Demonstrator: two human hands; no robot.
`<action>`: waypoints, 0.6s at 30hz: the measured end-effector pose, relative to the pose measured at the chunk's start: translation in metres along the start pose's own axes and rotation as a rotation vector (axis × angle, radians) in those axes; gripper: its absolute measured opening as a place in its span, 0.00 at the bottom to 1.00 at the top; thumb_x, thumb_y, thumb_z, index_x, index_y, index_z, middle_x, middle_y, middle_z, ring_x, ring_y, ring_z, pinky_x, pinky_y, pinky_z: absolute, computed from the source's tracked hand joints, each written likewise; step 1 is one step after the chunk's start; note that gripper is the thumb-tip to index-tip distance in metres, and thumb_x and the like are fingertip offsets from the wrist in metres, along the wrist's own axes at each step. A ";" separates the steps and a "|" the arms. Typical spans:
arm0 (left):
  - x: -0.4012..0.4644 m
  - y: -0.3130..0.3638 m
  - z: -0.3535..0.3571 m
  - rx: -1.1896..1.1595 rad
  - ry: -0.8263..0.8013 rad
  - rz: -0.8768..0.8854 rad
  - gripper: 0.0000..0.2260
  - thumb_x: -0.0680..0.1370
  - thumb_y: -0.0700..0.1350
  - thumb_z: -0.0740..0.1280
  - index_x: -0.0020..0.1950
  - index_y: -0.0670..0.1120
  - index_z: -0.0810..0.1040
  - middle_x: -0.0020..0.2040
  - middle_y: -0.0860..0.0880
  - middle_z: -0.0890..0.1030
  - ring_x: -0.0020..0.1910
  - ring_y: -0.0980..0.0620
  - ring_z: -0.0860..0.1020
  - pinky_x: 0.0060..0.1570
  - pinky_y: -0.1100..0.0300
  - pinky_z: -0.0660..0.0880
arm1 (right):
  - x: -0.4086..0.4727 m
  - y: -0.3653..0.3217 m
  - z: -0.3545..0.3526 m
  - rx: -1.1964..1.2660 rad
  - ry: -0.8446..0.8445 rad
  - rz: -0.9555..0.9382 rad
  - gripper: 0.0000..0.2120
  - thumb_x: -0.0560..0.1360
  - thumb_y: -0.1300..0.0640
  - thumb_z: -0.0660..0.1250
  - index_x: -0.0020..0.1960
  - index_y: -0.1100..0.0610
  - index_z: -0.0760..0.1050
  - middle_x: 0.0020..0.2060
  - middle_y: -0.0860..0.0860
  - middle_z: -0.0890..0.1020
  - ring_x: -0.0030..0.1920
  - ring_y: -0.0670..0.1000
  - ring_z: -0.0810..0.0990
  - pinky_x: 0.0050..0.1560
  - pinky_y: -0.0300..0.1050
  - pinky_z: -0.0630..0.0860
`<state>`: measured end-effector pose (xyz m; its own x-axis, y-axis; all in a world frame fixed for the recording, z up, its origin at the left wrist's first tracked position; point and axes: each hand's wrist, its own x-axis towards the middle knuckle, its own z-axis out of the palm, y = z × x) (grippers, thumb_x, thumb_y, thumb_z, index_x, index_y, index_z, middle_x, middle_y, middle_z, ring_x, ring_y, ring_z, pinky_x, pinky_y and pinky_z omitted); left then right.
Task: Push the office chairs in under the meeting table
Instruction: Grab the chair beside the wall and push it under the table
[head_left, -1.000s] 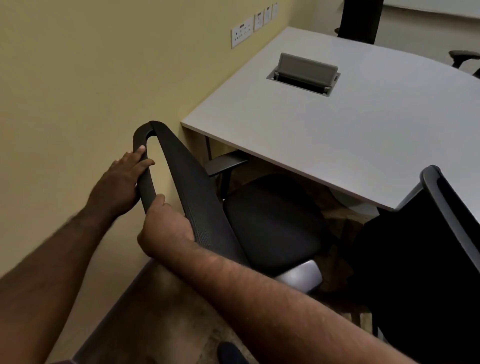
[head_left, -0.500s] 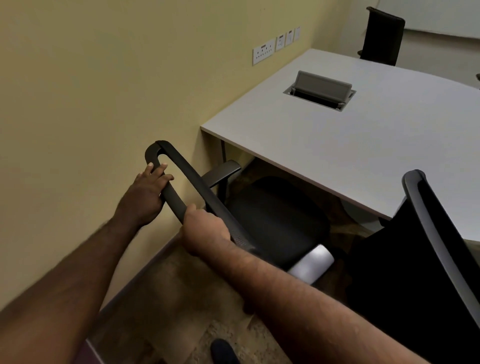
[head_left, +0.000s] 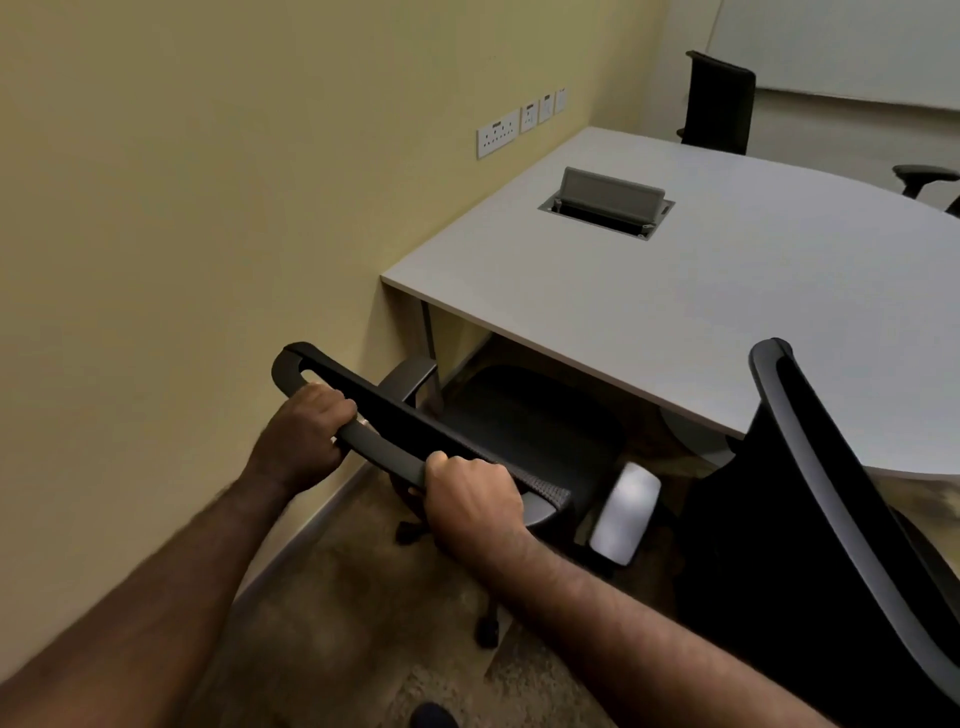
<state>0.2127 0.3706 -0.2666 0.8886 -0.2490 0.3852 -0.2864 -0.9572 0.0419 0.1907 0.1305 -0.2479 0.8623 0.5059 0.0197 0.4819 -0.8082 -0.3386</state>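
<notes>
A black mesh office chair (head_left: 524, 431) stands at the near left corner of the white meeting table (head_left: 727, 312), close to the wall. Its seat reaches partly under the table edge, and its backrest top bar (head_left: 384, 447) leans toward me. My left hand (head_left: 306, 436) grips the left end of that bar. My right hand (head_left: 470, 499) grips the bar further right. A second black chair (head_left: 810, 519) stands to the right, its back against the table's near edge. A third chair (head_left: 719, 104) stands at the far side.
The yellow wall (head_left: 208, 234) runs close along the left, with sockets (head_left: 498, 139) above the table. An open cable box (head_left: 608, 200) is set into the tabletop. Another chair's armrest (head_left: 924, 174) shows at the far right. My shoe tip (head_left: 434, 717) is on the carpet.
The chair has rolled forward toward the table, away from me, and its backrest has turned more square to me. Both hands have stayed on the top bar.
</notes>
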 end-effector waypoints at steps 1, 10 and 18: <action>0.004 0.001 0.001 0.013 0.009 0.037 0.06 0.73 0.44 0.64 0.40 0.41 0.75 0.37 0.42 0.76 0.38 0.41 0.72 0.42 0.47 0.73 | -0.002 0.003 -0.002 -0.022 0.007 0.008 0.07 0.80 0.52 0.58 0.48 0.55 0.71 0.30 0.48 0.71 0.27 0.48 0.69 0.23 0.44 0.59; 0.032 -0.005 0.008 -0.010 -0.025 0.045 0.13 0.75 0.47 0.61 0.32 0.42 0.74 0.30 0.44 0.76 0.30 0.42 0.73 0.33 0.51 0.71 | 0.014 0.018 -0.015 0.050 -0.076 0.042 0.04 0.78 0.54 0.62 0.47 0.54 0.73 0.31 0.47 0.73 0.29 0.46 0.71 0.25 0.43 0.64; 0.077 -0.028 0.021 0.003 -0.145 -0.025 0.05 0.69 0.42 0.64 0.34 0.44 0.74 0.31 0.46 0.76 0.33 0.42 0.73 0.36 0.52 0.70 | 0.061 0.027 -0.018 0.024 -0.011 0.053 0.05 0.77 0.54 0.63 0.43 0.53 0.72 0.30 0.47 0.72 0.28 0.47 0.71 0.28 0.44 0.68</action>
<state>0.2969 0.3752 -0.2578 0.9380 -0.2438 0.2464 -0.2629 -0.9637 0.0470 0.2590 0.1336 -0.2389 0.8848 0.4659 -0.0095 0.4313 -0.8265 -0.3617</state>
